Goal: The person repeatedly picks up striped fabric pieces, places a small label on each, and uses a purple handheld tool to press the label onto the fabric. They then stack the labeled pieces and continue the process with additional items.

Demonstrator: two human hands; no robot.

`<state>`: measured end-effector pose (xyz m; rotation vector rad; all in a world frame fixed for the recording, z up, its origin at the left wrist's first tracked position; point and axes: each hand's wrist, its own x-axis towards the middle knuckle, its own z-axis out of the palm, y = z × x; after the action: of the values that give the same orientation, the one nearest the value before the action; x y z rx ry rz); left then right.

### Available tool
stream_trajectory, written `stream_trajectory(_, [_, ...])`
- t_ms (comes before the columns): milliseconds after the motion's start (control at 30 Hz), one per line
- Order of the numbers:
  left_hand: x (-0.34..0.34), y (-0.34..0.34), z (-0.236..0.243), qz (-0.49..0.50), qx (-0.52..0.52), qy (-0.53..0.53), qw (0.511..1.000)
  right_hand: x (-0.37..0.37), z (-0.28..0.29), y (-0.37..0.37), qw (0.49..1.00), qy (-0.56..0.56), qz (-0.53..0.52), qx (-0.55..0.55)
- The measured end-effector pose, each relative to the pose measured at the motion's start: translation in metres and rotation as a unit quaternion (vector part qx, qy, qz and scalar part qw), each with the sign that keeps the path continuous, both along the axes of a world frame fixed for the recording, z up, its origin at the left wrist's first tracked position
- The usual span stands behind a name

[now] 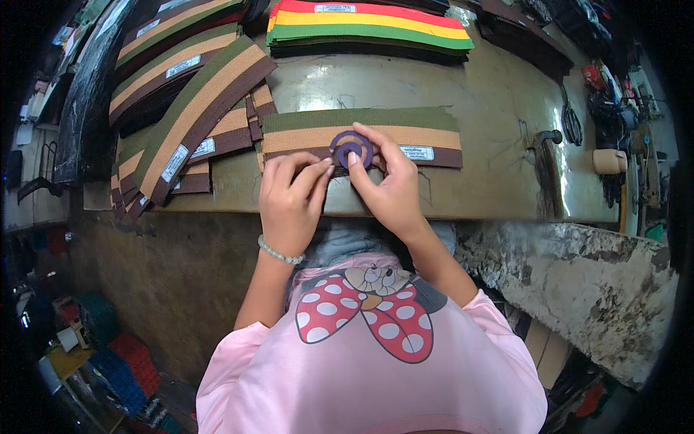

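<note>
A small purple coil (337, 153), like a rolled-up narrow tape or strip, is pinched between the thumb and index finger of my right hand (390, 177). The fingers of my left hand (295, 186) close together at the coil's left edge; what they pinch is too small to tell. Both hands are over the near edge of a striped webbing strip (303, 119) in green, tan and brown, lying flat across the table with a white label towards its right end.
Similar striped strips (195, 123) lie fanned and stacked at the left. A red, yellow and green stack (369, 25) stands at the back, and dark strips (520, 36) lie back right. Black-handled scissors (571, 123) hang near the table's (499, 195) right side.
</note>
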<state>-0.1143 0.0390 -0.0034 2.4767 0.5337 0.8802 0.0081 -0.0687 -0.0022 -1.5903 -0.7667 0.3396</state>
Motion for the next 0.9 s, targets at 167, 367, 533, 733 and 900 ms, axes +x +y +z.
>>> stream_trajectory(167, [-0.004,0.0,-0.005,0.019,-0.024,-0.021,0.999,0.004,-0.004,-0.007,0.989,-0.128,0.045,-0.053])
stream_trajectory(367, [-0.004,0.0,-0.006,0.012,-0.004,-0.017,1.0,0.002,-0.002,-0.008,0.996,-0.071,0.036,-0.048])
stream_trajectory(533, [-0.004,0.001,-0.009,0.001,-0.014,-0.015,1.0,0.002,0.0,-0.006,0.98,-0.194,0.036,-0.037])
stream_trajectory(733, [-0.014,0.003,0.006,-0.152,0.007,-0.044,0.987,0.009,0.001,-0.015,0.998,0.019,-0.034,0.043])
stream_trajectory(900, [0.009,-0.009,0.004,-0.049,-0.001,-0.026,0.998,0.02,-0.002,-0.021,0.996,0.074,-0.021,0.04])
